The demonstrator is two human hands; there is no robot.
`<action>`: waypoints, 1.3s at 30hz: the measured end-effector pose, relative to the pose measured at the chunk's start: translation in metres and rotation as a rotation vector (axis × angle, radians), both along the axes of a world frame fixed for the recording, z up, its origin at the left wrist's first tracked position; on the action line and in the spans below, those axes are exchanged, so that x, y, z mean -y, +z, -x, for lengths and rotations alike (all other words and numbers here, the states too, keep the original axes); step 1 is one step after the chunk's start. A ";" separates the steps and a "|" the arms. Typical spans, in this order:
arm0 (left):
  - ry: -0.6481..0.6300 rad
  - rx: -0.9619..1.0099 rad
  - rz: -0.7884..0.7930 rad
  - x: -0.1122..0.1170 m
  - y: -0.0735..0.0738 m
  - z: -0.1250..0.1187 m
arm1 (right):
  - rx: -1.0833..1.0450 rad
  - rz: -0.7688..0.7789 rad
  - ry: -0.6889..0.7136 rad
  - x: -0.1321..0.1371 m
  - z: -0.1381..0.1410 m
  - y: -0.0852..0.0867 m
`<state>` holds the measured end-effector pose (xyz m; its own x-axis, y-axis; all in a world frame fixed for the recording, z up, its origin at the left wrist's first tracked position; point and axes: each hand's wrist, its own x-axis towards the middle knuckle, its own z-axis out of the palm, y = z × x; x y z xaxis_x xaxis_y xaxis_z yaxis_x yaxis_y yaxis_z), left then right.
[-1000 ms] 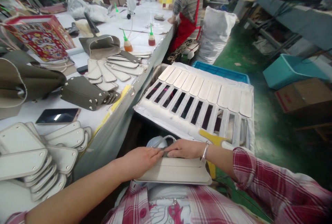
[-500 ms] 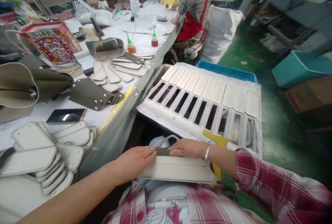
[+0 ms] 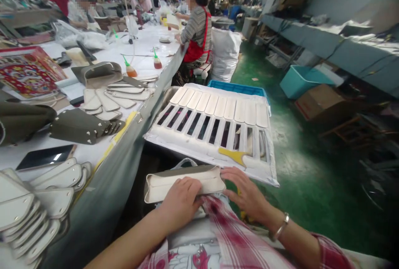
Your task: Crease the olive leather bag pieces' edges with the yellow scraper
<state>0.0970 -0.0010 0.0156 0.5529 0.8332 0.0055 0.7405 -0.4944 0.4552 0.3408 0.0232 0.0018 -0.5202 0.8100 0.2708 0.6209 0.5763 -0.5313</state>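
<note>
A cream leather bag piece (image 3: 162, 183), folded into a long shallow shape, rests on my lap. My left hand (image 3: 181, 201) lies over its near side with fingers curled on it. My right hand (image 3: 246, 192) touches its right end, fingers spread and partly bent. A slotted white board (image 3: 202, 140) carrying a row of cream leather tabs (image 3: 222, 106) sits just beyond my hands. A yellow-handled tool (image 3: 235, 155) lies on the board's near edge.
The long worktable (image 3: 102, 152) on my left holds stacks of cream panels (image 3: 34, 196), olive pieces (image 3: 81, 125), a phone (image 3: 45, 157) and glue bottles (image 3: 157, 59). A seated person in a red apron (image 3: 195, 36) works further along. Blue bins (image 3: 299, 81) and a cardboard box stand on the green floor.
The view tipped upward. The cream piece went from lying flat under both hands to standing on edge; my left hand now covers its near side and my right moved to its right end.
</note>
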 end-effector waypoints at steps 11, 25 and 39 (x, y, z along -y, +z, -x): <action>0.025 -0.151 -0.113 0.003 -0.001 -0.018 | -0.032 -0.104 -0.092 0.017 0.015 -0.024; 0.170 -0.267 -0.075 -0.007 0.006 -0.036 | 0.282 0.281 -0.474 0.021 0.027 -0.007; 0.100 -0.231 0.017 -0.020 0.001 -0.026 | -0.823 1.495 -0.548 0.027 0.053 -0.018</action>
<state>0.1235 0.0185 0.0163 0.4524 0.8828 -0.1261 0.8707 -0.4068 0.2763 0.2876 -0.0035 -0.0165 -0.2580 0.6025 -0.7552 -0.1099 -0.7949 -0.5966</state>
